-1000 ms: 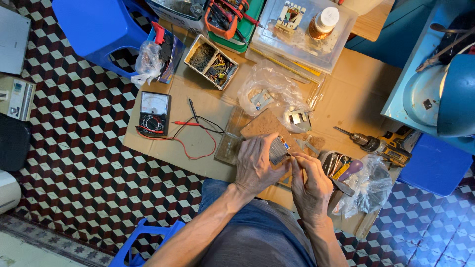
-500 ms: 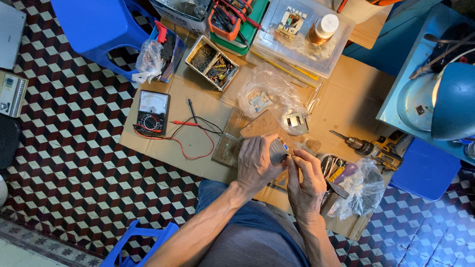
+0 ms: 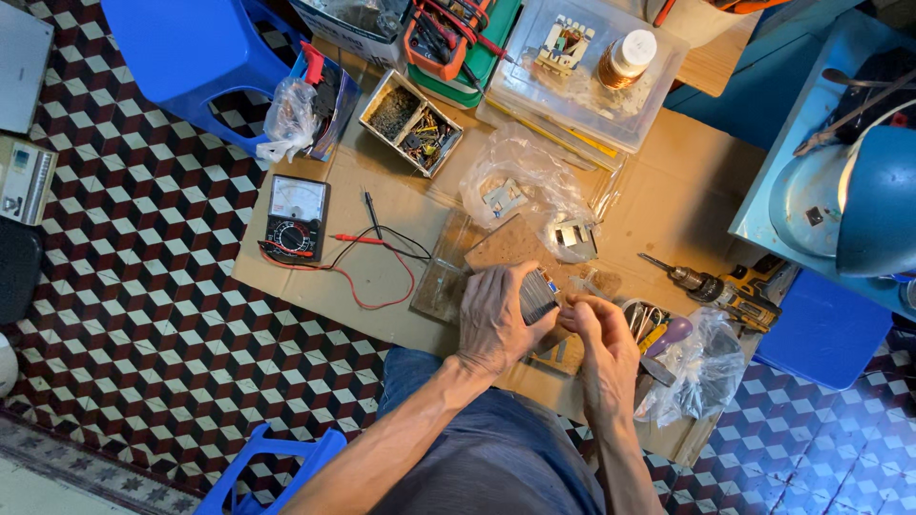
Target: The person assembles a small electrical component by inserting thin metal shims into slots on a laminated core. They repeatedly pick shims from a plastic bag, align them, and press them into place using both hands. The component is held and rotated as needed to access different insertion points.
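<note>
- Left hand [image 3: 498,319] curled around a small grey ribbed block [image 3: 537,296], fingers closed over its near side, thumb side toward the body.
- Right hand [image 3: 601,348] pinched at the block's right edge, fingertips [image 3: 575,313] drawn together (whether on a wire or on the block itself, too small to tell).
- Block held just above the cardboard sheet [image 3: 382,277], in front of a brown fibre board [image 3: 506,248] and beside a clear plastic tray [image 3: 444,277].
- Analog multimeter [image 3: 296,217] lying flat on the sheet's left part, well apart from both hands, red and black test leads [image 3: 372,257] looped between it and the tray.
- Crumpled clear bag [image 3: 525,181] with small metal parts behind the board.
- Cordless drill [image 3: 716,284] on its side to the right, near the right hand; another clear bag [image 3: 692,367] with tools just beside that wrist.
- Divided box of small parts [image 3: 410,122] and a clear lidded container [image 3: 582,72] at the far edge.
- Blue plastic stool [image 3: 181,52] at upper left on the checkered floor [image 3: 124,315].
</note>
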`<state>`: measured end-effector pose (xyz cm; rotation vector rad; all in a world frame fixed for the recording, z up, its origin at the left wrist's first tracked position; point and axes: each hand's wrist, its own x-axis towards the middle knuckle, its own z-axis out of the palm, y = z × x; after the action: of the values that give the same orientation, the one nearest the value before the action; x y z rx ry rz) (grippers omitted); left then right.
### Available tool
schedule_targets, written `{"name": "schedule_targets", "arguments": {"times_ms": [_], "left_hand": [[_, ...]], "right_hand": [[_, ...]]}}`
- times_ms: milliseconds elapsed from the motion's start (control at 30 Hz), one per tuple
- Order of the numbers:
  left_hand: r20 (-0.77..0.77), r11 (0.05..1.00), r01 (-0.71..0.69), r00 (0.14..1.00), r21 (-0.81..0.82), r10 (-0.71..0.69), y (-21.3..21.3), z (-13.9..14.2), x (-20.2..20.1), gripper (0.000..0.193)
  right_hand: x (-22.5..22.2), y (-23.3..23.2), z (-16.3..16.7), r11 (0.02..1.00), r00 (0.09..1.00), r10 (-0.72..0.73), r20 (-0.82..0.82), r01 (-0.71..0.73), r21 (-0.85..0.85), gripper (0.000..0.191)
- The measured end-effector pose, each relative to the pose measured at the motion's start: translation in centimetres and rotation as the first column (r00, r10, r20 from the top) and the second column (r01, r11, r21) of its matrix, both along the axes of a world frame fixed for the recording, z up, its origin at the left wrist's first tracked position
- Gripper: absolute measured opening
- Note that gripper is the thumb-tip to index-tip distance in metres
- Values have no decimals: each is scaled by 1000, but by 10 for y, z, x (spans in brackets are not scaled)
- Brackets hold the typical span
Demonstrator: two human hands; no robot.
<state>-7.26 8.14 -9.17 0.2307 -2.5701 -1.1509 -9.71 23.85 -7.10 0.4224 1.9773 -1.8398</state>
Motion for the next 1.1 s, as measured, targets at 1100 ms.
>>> {"name": "schedule_targets", "arguments": {"times_ms": [1100], "left_hand": [[178, 958, -67, 984, 278, 17, -1, 26, 85, 96]], "right_hand": [[61, 91, -144, 713, 923, 295, -247, -41, 700, 31]]}}
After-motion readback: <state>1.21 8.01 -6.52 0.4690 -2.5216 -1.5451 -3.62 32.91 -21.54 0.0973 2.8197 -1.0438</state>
